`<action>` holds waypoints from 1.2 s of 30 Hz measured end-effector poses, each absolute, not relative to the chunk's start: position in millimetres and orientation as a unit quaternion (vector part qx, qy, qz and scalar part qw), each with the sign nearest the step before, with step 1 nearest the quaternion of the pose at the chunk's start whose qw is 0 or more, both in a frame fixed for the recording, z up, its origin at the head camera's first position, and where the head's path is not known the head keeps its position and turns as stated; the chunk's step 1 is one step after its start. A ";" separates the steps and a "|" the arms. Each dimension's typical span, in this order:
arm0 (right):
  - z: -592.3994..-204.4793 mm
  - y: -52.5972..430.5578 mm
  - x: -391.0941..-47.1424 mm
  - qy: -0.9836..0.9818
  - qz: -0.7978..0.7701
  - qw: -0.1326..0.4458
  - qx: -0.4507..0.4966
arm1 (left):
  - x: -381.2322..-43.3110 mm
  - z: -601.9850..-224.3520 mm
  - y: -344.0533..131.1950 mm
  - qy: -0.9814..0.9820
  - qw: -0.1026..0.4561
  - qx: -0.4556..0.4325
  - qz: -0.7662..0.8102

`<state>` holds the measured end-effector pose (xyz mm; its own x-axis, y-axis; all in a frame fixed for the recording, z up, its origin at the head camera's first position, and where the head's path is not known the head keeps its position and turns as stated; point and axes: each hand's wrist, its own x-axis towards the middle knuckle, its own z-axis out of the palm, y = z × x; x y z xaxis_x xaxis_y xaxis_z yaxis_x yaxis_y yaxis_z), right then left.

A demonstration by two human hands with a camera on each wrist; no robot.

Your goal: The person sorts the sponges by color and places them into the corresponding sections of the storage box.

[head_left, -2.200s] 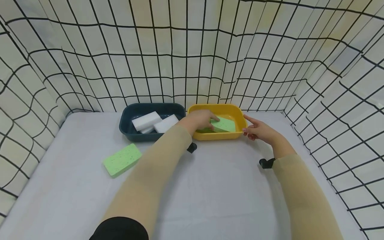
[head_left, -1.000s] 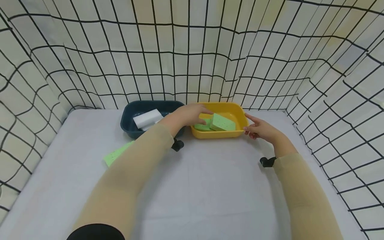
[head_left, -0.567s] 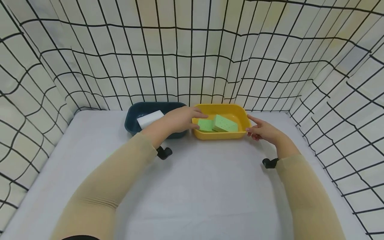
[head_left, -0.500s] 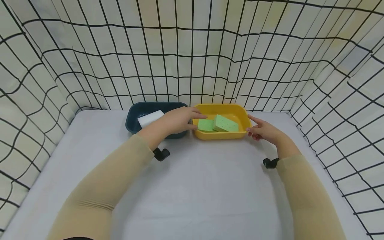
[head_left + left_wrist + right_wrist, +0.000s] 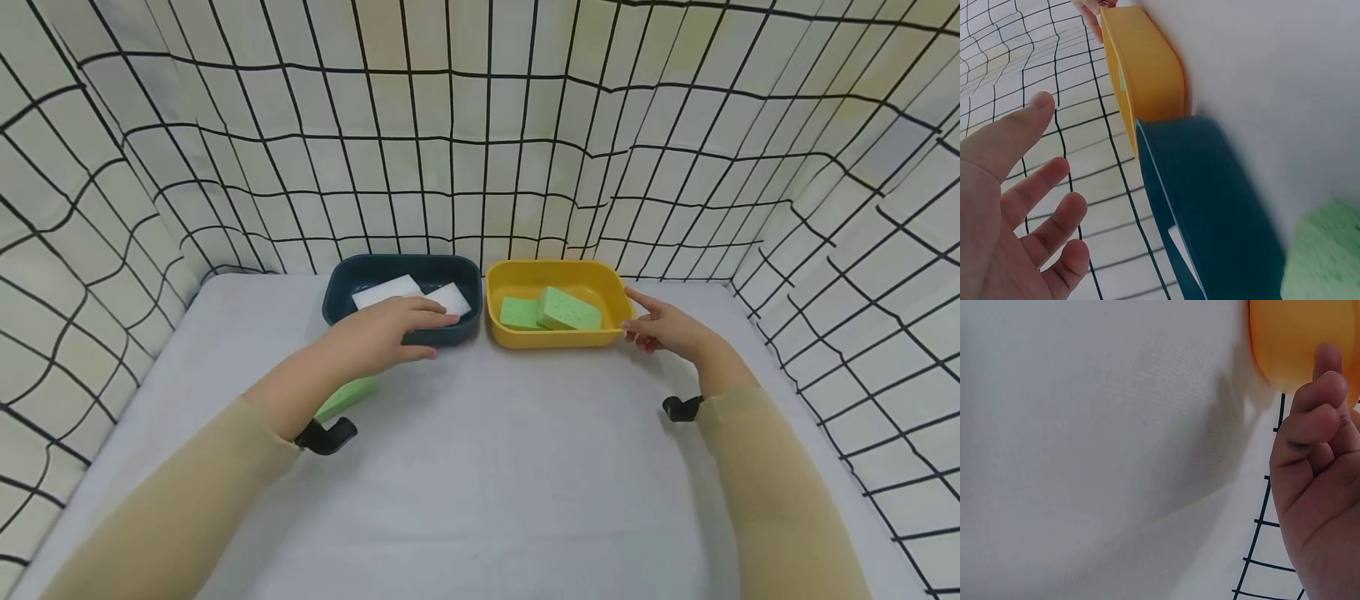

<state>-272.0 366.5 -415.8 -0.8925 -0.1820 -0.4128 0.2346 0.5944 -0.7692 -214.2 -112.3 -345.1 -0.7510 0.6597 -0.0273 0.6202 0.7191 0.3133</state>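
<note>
My left hand (image 5: 386,333) hovers in front of the dark blue tray (image 5: 442,336), fingers loosely spread and holding nothing; the left wrist view shows its palm bare. White sponges (image 5: 388,291) lie in the blue tray, partly behind my fingers. Below my left wrist a green sponge (image 5: 347,397) lies on the table, partly covered by the hand. My right hand (image 5: 671,332) holds the right end of the yellow tray (image 5: 551,338), index finger stretched along the rim and other fingers curled. Inside that tray are two green sponges (image 5: 570,309), one leaning on the other.
Both trays stand side by side at the back of the white-covered table (image 5: 487,483). Close behind them rises a black wire grid (image 5: 480,196) over white cloth, and more grid encloses the left and right sides.
My left hand has withdrawn from the yellow tray, leaving green sponges there, and moved left and toward me, past the blue tray. My right hand has stayed at the yellow tray's end.
</note>
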 end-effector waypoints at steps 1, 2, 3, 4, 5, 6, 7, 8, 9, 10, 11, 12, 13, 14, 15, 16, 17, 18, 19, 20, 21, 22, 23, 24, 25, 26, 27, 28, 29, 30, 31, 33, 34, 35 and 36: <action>-415.4 366.4 -271.6 0.863 -0.448 0.232 0.014 | -210.1 -345.1 -119.3 0.926 0.065 0.342 0.148; -415.2 366.5 -271.3 0.864 -0.447 0.232 0.013 | -206.2 -345.4 -126.4 0.927 0.060 0.339 0.149; -415.1 366.6 -271.0 0.865 -0.445 0.232 0.013 | -202.0 -345.4 -133.8 0.928 0.056 0.336 0.151; -415.0 366.6 -270.7 0.865 -0.444 0.232 0.013 | -197.9 -345.8 -141.6 0.930 0.054 0.330 0.152; -415.0 366.8 -270.5 0.866 -0.442 0.233 0.012 | -193.9 -346.5 -149.3 0.932 0.051 0.325 0.153; -414.9 367.0 -270.3 0.867 -0.441 0.233 0.013 | -189.6 -347.2 -157.1 0.935 0.049 0.317 0.152; -415.0 367.4 -270.1 0.867 -0.441 0.233 0.012 | -185.6 -347.7 -164.6 0.938 0.049 0.308 0.150; -415.1 367.8 -270.0 0.867 -0.441 0.232 0.014 | -181.7 -348.4 -171.9 0.942 0.049 0.299 0.147; -415.1 368.0 -269.8 0.867 -0.441 0.232 0.015 | -177.9 -349.2 -179.1 0.945 0.050 0.288 0.146; -415.1 368.3 -269.7 0.867 -0.441 0.232 0.016 | -174.1 -350.1 -185.8 0.948 0.051 0.279 0.146; -415.1 368.5 -269.6 0.867 -0.441 0.232 0.017 | -170.6 -350.8 -191.9 0.950 0.052 0.269 0.147; -415.0 368.6 -269.4 0.867 -0.441 0.232 0.018 | -167.4 -351.7 -197.6 0.953 0.053 0.261 0.147; -414.8 368.7 -269.2 0.867 -0.440 0.233 0.019 | -164.7 -352.8 -202.6 0.954 0.054 0.255 0.148; -414.5 368.4 -268.8 0.867 -0.440 0.233 0.020 | -162.5 -354.0 -207.1 0.955 0.056 0.249 0.151; -414.5 368.3 -268.6 0.867 -0.440 0.234 0.020 | -160.7 -355.4 -211.1 0.956 0.060 0.243 0.153; -414.7 368.3 -268.5 0.866 -0.441 0.235 0.019 | -159.4 -356.8 -214.5 0.957 0.064 0.237 0.153; -414.6 367.9 -268.1 0.865 -0.442 0.237 0.018 | -158.5 -358.0 -217.5 0.958 0.068 0.233 0.155; -414.5 367.6 -268.0 0.865 -0.441 0.237 0.017 | -158.1 -359.3 -220.1 0.958 0.072 0.230 0.156; -414.5 367.0 -268.2 0.865 -0.441 0.238 0.016 | -157.9 -360.7 -222.5 0.958 0.077 0.226 0.157; -414.7 366.3 -268.5 0.865 -0.442 0.238 0.016 | -157.8 -362.0 -224.8 0.959 0.081 0.221 0.158; -415.2 365.9 -269.2 0.864 -0.443 0.239 0.016 | -158.1 -363.8 -227.0 0.960 0.086 0.216 0.156; -415.4 366.5 -269.3 0.863 -0.445 0.240 0.016 | -159.6 -365.8 -228.0 0.960 0.090 0.215 0.155; -415.5 366.9 -269.4 0.863 -0.446 0.239 0.017 | -161.1 -367.9 -229.0 0.960 0.093 0.215 0.156; -415.9 367.3 -269.9 0.863 -0.445 0.239 0.018 | -162.8 -370.4 -229.9 0.960 0.097 0.214 0.154; -416.3 367.6 -270.2 0.862 -0.447 0.238 0.018 | -164.6 -372.9 -230.7 0.960 0.100 0.214 0.153; -416.5 367.8 -270.3 0.862 -0.448 0.238 0.019 | -166.6 -375.3 -231.5 0.959 0.102 0.216 0.152; -416.6 367.8 -270.4 0.862 -0.447 0.237 0.018 | -168.8 -377.7 -232.3 0.959 0.104 0.218 0.151; -416.5 367.7 -270.4 0.862 -0.447 0.237 0.017 | -171.1 -380.0 -233.1 0.958 0.106 0.220 0.150; -416.4 367.6 -270.3 0.863 -0.447 0.237 0.016 | -173.4 -382.0 -233.9 0.957 0.106 0.222 0.150; -416.4 367.5 -270.2 0.862 -0.447 0.237 0.016 | -175.7 -383.9 -234.7 0.957 0.108 0.223 0.148; -416.3 367.3 -270.1 0.862 -0.448 0.237 0.017 | -178.1 -385.7 -235.4 0.958 0.110 0.223 0.146; -416.1 367.1 -269.7 0.861 -0.449 0.238 0.016 | -182.9 -388.6 -236.6 0.959 0.118 0.218 0.138; -415.9 367.0 -269.5 0.860 -0.451 0.238 0.016 | -185.2 -389.8 -237.2 0.960 0.123 0.215 0.133; -415.9 367.2 -269.3 0.860 -0.451 0.237 0.016 | -187.2 -390.6 -237.6 0.960 0.129 0.211 0.128; -415.8 367.3 -269.0 0.860 -0.451 0.237 0.016 | -188.8 -391.2 -237.4 0.961 0.138 0.205 0.126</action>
<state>-269.0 367.3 -415.8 -0.8875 -0.1863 -0.4214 0.2407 0.5925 -0.7688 -188.8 -237.4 -391.2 -0.8782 0.4280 -0.2135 0.3584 0.8845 0.2987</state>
